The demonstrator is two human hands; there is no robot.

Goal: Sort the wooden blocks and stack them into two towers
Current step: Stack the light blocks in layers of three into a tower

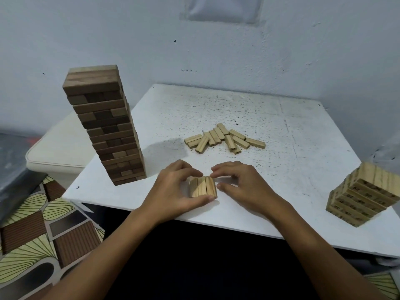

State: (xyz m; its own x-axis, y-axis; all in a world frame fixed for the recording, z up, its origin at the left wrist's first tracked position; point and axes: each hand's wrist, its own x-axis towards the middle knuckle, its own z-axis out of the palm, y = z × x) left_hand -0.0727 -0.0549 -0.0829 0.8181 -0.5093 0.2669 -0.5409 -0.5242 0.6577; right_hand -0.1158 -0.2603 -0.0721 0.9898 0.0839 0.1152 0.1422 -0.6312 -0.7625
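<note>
Both hands, left hand (173, 191) and right hand (242, 187), pinch a three-block row (202, 188); uneven squeezing could buckle it apart on the counter (281, 126).

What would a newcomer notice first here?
The tall dark tower at the table's left edge stands out first. Next come the left hand and right hand at the near edge, squaring up three pale blocks. A loose pile lies mid-table, and a short pale tower stands at the right.
</note>
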